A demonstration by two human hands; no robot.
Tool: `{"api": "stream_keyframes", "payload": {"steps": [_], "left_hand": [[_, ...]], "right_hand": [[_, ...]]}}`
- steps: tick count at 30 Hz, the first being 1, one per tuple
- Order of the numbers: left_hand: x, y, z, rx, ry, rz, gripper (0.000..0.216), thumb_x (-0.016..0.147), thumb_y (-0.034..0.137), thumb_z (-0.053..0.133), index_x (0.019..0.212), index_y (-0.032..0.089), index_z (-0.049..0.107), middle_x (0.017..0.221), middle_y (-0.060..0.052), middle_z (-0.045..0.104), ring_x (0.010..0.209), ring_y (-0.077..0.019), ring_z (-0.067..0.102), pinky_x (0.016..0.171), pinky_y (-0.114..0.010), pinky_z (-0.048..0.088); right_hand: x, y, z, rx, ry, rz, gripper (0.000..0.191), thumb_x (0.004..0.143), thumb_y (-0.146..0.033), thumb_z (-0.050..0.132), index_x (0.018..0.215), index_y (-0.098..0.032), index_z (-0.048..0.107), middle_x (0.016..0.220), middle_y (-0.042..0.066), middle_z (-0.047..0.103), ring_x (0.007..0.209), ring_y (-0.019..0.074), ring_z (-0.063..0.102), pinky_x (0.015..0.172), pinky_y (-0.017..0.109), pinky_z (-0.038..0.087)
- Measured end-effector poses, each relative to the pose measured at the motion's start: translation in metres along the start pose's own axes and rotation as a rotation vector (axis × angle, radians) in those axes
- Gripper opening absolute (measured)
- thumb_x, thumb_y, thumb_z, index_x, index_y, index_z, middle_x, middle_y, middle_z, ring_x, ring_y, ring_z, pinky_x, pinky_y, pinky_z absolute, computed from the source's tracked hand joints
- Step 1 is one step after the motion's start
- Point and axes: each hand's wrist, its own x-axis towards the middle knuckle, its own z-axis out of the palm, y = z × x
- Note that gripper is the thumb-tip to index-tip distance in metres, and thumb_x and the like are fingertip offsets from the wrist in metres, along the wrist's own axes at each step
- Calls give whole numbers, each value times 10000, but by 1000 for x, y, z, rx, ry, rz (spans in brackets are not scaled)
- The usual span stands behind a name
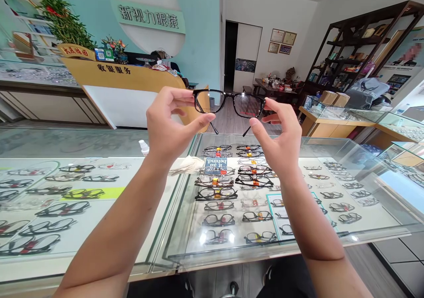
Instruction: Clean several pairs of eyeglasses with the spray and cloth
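Note:
I hold a pair of black-framed glasses (229, 103) up in front of me, above the glass display counter (185, 249). My left hand (168, 123) pinches the frame's left end between thumb and forefinger. My right hand (280, 134) pinches the right end the same way. The lenses face away from me and the temples hang down toward me. Below, under the counter glass, lie rows of several other glasses (217, 194).
A white cloth (187, 165) and a small spray bottle (144, 147) lie on the counter top. A wooden cashier desk (122, 79) stands behind, a dark shelf unit (357, 50) at the right, and more glass cases (334, 114) beyond.

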Motion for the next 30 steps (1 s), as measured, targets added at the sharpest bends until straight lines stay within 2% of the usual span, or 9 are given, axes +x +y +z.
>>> {"api": "stream_keyframes", "payload": {"steps": [9,16,23,30], "left_hand": [[3,-12,2,-81,-63,-46,728,695,784,1019,1153,295,735,1212,-73,839,1134,-308,823,857,-497,655],[3,-12,2,-97,-71,-64,734,689,763,1034,1166,290,739,1218,-74,839,1134,-290,815,882,-464,652],[6,-24,6,-198,-103,-106,767,634,777,1049,1120,272,738,1159,-83,842,1055,-271,825,845,-428,662],[6,-26,8,-171,-106,-104,773,635,801,1033,1120,282,727,1185,-96,845,1063,-284,829,850,-455,675]], "right_hand": [[1,0,-1,-54,-2,-9,441,1035,-459,766,1446,-322,685,1314,85,748,958,249,766,987,555,661],[0,2,-1,-26,8,-34,445,1048,-471,765,1464,-333,687,1308,79,728,960,249,763,981,551,652],[0,-1,-1,-41,22,-44,414,1046,-436,773,1435,-325,689,1297,74,731,943,231,746,964,517,652],[1,-4,-1,-37,10,-19,416,1037,-436,772,1427,-322,686,1312,82,727,949,241,744,977,534,650]]}}
